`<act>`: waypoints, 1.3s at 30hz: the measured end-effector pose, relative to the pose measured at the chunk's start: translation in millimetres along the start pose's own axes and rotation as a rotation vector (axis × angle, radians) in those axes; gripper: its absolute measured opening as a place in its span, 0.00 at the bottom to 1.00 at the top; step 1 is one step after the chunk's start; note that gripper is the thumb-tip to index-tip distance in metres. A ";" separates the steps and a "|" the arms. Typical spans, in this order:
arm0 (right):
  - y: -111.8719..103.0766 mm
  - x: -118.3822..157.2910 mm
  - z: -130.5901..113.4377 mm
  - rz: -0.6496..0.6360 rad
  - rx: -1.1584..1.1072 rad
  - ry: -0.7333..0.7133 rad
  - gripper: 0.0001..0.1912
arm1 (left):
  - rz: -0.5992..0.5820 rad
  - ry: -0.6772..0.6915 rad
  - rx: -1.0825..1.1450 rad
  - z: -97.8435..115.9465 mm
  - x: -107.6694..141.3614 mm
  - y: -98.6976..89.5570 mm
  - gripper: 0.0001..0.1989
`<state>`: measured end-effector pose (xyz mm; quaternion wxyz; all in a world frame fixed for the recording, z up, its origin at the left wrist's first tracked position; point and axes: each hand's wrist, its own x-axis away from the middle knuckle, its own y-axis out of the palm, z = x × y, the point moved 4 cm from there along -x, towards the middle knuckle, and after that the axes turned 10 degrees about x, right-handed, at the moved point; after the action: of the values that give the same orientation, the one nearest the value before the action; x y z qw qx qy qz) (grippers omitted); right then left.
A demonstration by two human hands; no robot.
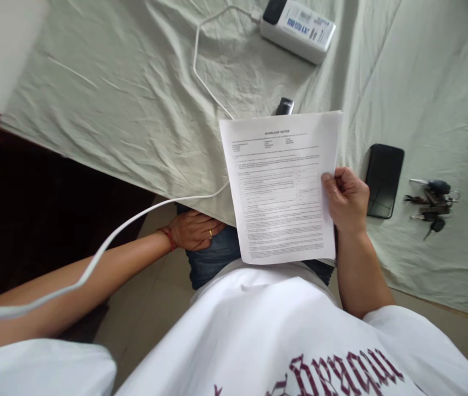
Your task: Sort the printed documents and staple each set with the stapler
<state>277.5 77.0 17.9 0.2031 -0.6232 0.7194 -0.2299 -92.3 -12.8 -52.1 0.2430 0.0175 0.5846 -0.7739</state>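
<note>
Printed sheets of paper (pixel 281 192), headed "OVERLEAF NOTES", are held up over the front edge of the cloth-covered table. My right hand (pixel 347 198) pinches their right edge, thumb on the printed face and fingers curled behind. Resting on my thigh in blue jeans, my left hand (pixel 196 230) lies flat with nothing in it; a ring and a red wrist string show. The tips of its fingers are partly at the table cloth's edge.
A white power bank (pixel 297 30) with a white cable (pixel 196 52) lies at the back. A small dark object (pixel 285 106) peeks out behind the paper. To the right are a black phone (pixel 384 180) and keys (pixel 434 203) on the green cloth (pixel 114 110).
</note>
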 end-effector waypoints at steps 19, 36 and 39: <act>0.3 -0.1 -0.3 0.006 0.023 0.016 0.14 | -0.071 -0.013 0.021 -0.4 6.1 3.1 0.19; 0.4 -0.9 -0.3 0.005 0.027 0.009 0.14 | -0.042 0.003 0.024 -0.1 2.2 -0.1 0.16; 0.1 -1.0 -1.3 0.010 0.035 0.012 0.15 | -0.102 -0.009 0.015 -1.5 7.4 4.5 0.18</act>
<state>276.7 78.1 18.9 0.2109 -0.6144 0.7197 -0.2450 -97.4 -15.0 -58.9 0.2057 -0.0142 0.5777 -0.7898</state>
